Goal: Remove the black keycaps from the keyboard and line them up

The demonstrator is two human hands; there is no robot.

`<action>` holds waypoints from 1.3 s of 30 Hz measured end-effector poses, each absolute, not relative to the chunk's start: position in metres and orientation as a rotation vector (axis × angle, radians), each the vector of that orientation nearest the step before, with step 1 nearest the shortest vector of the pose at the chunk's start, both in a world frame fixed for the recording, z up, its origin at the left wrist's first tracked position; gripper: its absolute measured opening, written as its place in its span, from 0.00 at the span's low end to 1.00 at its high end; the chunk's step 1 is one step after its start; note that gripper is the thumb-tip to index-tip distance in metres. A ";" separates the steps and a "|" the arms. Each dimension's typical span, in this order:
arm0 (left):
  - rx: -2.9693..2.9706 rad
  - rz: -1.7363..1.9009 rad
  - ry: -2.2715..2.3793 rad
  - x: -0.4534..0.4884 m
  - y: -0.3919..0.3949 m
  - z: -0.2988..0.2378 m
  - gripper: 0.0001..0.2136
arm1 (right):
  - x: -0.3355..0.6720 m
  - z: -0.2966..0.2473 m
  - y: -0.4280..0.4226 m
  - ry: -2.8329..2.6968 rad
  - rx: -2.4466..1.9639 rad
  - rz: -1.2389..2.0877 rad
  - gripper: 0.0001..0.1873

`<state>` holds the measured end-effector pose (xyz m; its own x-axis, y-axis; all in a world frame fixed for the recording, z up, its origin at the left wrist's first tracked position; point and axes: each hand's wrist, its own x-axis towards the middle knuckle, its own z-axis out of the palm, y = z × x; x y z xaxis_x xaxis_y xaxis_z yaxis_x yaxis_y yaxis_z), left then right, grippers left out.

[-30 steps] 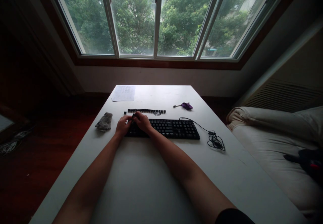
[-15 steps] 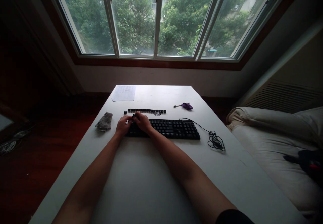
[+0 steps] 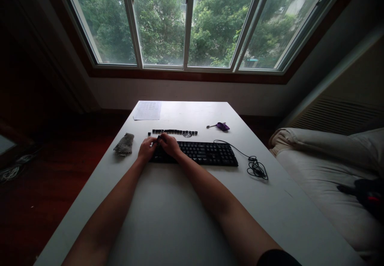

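A black keyboard (image 3: 207, 153) lies across the white table, and both hands are over its left end. My left hand (image 3: 146, 149) has its fingers bent together at the keyboard's upper left corner. My right hand (image 3: 169, 145) reaches across the left keys, its fingertips pinched close to those of the left. Between the fingertips is a small dark spot, too small to name. Just behind the hands runs a row of loose black keycaps (image 3: 174, 131), with a single keycap (image 3: 149, 133) at its left. Near the row's right end lies a round, shiny dark-and-light piece (image 3: 187, 135).
A grey cloth (image 3: 124, 144) lies left of the hands. Printed paper (image 3: 147, 110) is at the table's (image 3: 168, 218) far left. Toward the back right lie a purple item with a thin handle (image 3: 222, 126) and, nearer, the coiled keyboard cable (image 3: 257, 167). A pale sofa (image 3: 318, 178) stands on the right.
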<state>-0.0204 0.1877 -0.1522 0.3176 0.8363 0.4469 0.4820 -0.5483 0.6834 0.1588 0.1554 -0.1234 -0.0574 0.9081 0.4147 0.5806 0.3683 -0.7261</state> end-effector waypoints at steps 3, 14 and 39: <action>2.151 1.121 1.169 -0.020 0.187 -0.153 0.11 | 0.159 -0.122 0.155 -1.752 -1.327 0.464 0.07; 2.141 1.111 1.166 -0.021 0.186 -0.151 0.11 | 0.157 -0.124 0.156 -1.751 -1.316 0.460 0.07; 2.135 1.102 1.176 -0.021 0.185 -0.148 0.10 | 0.156 -0.120 0.154 -1.753 -1.313 0.462 0.07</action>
<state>-0.0208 0.1852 -0.1483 0.3128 0.8496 0.4246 0.4787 -0.5271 0.7021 0.1559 0.1535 -0.1201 -0.0619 0.9060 0.4188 0.5820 0.3737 -0.7223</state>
